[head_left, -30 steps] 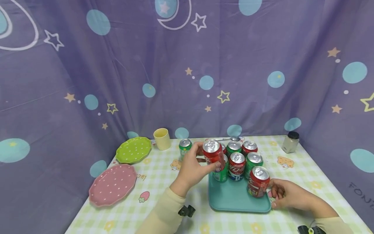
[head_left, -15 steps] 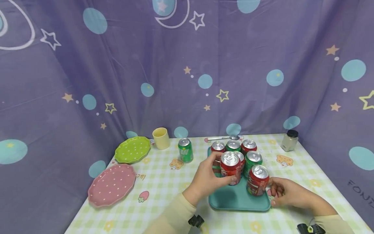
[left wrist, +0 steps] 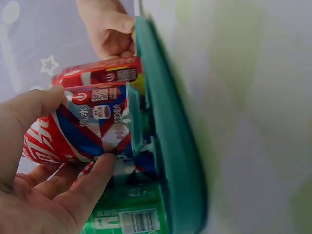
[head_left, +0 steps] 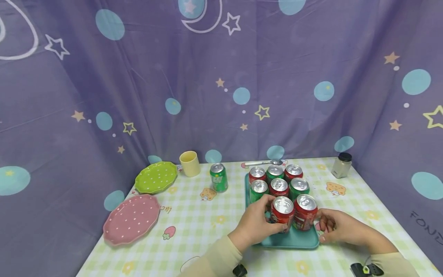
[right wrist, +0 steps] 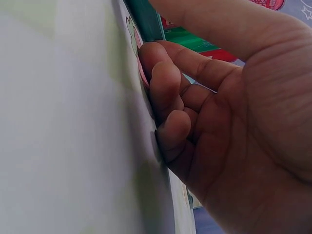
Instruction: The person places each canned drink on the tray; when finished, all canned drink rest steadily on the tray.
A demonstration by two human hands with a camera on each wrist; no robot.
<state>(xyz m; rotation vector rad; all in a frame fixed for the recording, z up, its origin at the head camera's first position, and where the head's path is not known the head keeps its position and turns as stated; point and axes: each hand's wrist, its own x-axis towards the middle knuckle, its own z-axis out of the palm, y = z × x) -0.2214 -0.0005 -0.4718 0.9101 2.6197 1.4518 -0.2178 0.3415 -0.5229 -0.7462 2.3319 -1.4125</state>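
Observation:
My left hand (head_left: pixel 257 223) grips a red soda can (head_left: pixel 283 211), thumb in front and fingers behind it. In the left wrist view the can's base is close over the teal tray (head_left: pixel 273 242). Directly right of it stands another red can (head_left: pixel 304 217) at the tray's front right. Behind these are a green can (head_left: pixel 258 187), a red can (head_left: pixel 278 187) and a green can (head_left: pixel 299 186), then a back row of red and green cans. My right hand (head_left: pixel 342 230) holds the tray's right edge near the front corner with thumb and index finger, other fingers curled.
A lone green can (head_left: pixel 219 179) stands left of the tray. Further left are a yellow cup (head_left: pixel 190 164), a green plate (head_left: pixel 156 177) and a pink plate (head_left: pixel 132 219). A spoon (head_left: pixel 263 163) lies behind the tray; a black-lidded jar (head_left: pixel 342 166) stands back right.
My left hand has carried the red can rightward and down, from over the tray's left side to the front row beside the other red can. My right hand has stayed at the tray's edge.

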